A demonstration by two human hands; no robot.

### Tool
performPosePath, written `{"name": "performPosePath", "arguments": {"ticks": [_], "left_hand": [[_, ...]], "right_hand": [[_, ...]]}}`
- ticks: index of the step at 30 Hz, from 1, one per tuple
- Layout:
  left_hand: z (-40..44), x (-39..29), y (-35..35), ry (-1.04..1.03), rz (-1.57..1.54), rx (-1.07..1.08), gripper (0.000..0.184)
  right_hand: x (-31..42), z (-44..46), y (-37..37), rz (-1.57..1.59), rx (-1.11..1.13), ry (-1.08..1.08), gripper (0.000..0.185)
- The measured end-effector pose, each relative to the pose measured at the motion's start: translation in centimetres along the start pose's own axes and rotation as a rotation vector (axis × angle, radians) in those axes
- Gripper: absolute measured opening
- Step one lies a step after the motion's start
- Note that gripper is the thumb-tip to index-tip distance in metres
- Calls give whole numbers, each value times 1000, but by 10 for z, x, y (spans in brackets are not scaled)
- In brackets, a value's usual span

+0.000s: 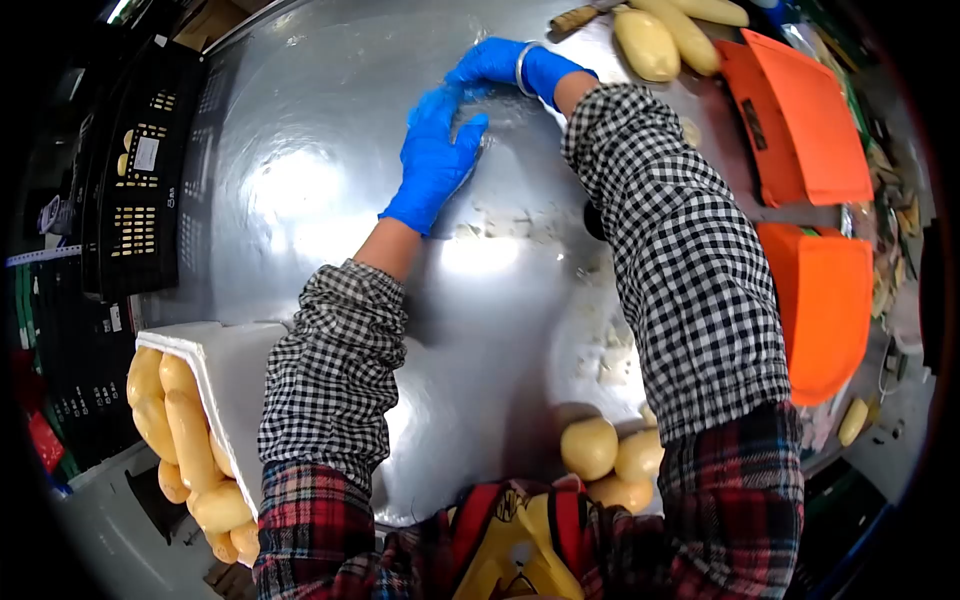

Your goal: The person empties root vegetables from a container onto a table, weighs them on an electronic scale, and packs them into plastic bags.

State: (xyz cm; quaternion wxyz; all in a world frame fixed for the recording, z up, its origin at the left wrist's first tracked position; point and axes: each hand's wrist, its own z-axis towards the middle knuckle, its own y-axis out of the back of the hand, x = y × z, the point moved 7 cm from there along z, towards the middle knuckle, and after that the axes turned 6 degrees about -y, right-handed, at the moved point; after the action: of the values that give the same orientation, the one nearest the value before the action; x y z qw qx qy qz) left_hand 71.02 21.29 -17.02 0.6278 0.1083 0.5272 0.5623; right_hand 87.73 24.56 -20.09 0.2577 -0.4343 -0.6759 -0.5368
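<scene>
Both my hands wear blue gloves and reach over a shiny metal table. My left hand has its fingers apart, thumb out to the right, with nothing visible in it; its fingertips are slightly blurred. Just above and to the right, my right hand bends leftward over the table, a pale band round its wrist. Its fingertips come close to those of my left hand, and what lies under them is hidden. Small pale scraps and wet patches lie on the metal below the hands.
Peeled potatoes and a brown-handled tool lie at the top right. Orange containers stand on the right. More potatoes sit near my body. A white foam box of potatoes is at lower left, below a black crate.
</scene>
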Motion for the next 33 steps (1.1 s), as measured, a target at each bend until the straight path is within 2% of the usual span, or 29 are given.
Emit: {"name": "performPosePath", "arguments": {"ticks": [1, 3, 5, 6, 8, 10, 11, 12, 14, 15, 16, 17, 18, 19, 20, 21, 22, 24, 25, 28, 29, 31, 33], "left_hand": [[-6, -8, -9, 26, -49, 45, 62], [-31, -33, -25, 45, -110, 75, 55], [-59, -79, -38, -1, -66, -14, 56], [-66, -95, -44, -14, -70, 19, 58], [-82, -118, -57, -14, -81, 51, 64], [-98, -145, -50, 56, -137, 168, 68], [-106, -159, -48, 75, -178, 247, 70], [-116, -162, -34, 58, -142, 223, 73], [-134, -151, 8, 30, -84, 177, 80], [-141, -135, 35, 42, 111, 206, 88], [-159, -104, 63, 116, 184, 80, 95], [-177, -70, 90, 194, 364, 49, 101], [-201, -34, 118, 353, 410, 23, 104], [-225, -6, 141, 515, 459, -4, 108], [-245, 13, 153, 574, 477, 9, 111], [-261, 24, 157, 637, 495, 22, 114], [-259, 17, 152, 597, 484, 79, 116], [-243, -26, 128, 484, 565, 201, 116], [-225, -51, 111, 418, 599, 254, 116], [-179, -90, 53, 193, 456, 240, 114], [-166, -101, 30, 141, 416, 237, 114], [-144, -131, -13, 16, 327, 219, 109], [-127, -156, -49, 0, 200, 229, 108]], "right_hand": [[-8, -22, -3, 101, 27, 6, 35], [-23, -73, -12, 201, 68, -125, 33], [-48, -111, -21, 354, 38, -142, 29], [-52, -133, -26, 388, 111, -138, 24], [-52, -160, -27, 153, 59, 161, 23], [-30, -199, -39, 5, 12, 168, 25], [-25, -218, -35, -117, -10, 3, 25], [-17, -232, -28, -123, -2, 17, 26], [-44, -255, 7, 409, -344, 109, 28], [-54, -279, 37, 540, -575, 157, 29], [-81, -305, 61, 598, -840, 30, 27], [-99, -335, 74, 681, -1093, -8, 28], [-139, -352, 87, 529, -1239, -199, 31], [-168, -365, 92, 603, -1283, -211, 32], [-185, -362, 94, 468, -1310, -192, 32], [-195, -357, 92, 333, -1328, -174, 32], [-179, -348, 83, 314, -1241, -119, 31], [-142, -323, 58, 272, -1062, -11, 29], [-122, -311, 50, 23, -1007, 101, 26], [-75, -278, 15, -14, -722, 228, 25], [-62, -281, 4, -285, -745, 184, 29], [-65, -281, -5, -213, -675, 182, 33], [-62, -291, -24, -153, -626, 264, 39]]}}
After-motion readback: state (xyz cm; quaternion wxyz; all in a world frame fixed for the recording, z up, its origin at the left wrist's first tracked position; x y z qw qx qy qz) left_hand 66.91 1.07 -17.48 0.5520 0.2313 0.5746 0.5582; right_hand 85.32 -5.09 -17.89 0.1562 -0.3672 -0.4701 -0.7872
